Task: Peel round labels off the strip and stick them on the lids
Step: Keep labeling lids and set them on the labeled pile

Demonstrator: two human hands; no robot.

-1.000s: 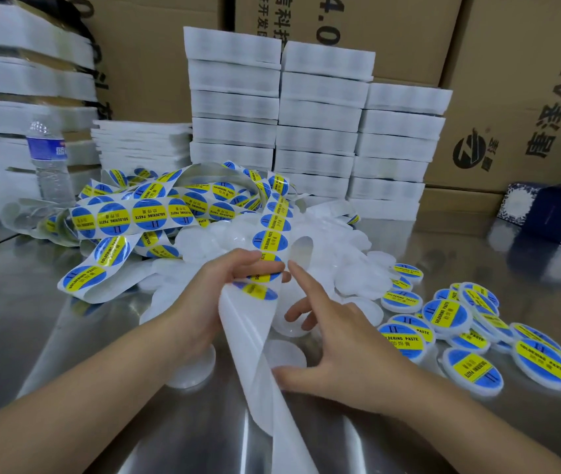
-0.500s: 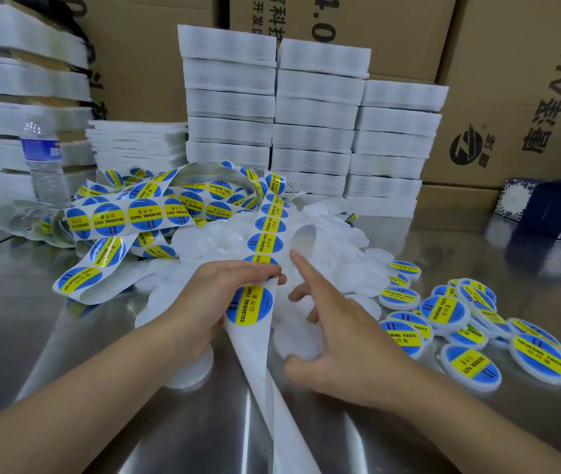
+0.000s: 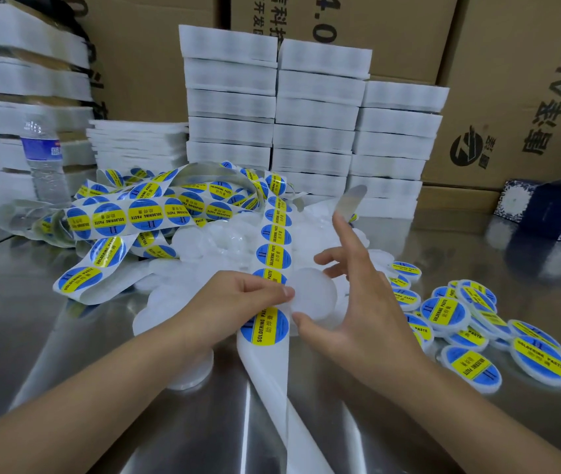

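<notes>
Over the table (image 3: 67,336), left fingers (image 3: 277,291) pinch 1 strip (image 3: 274,254) and right fingers (image 3: 335,270) grip 1 blank lid (image 3: 316,295).

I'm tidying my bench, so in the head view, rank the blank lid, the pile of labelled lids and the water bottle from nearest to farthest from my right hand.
1. blank lid: pinched in the right hand itself.
2. labelled lids: piled just to its right.
3. water bottle: far left, at the back.
</notes>
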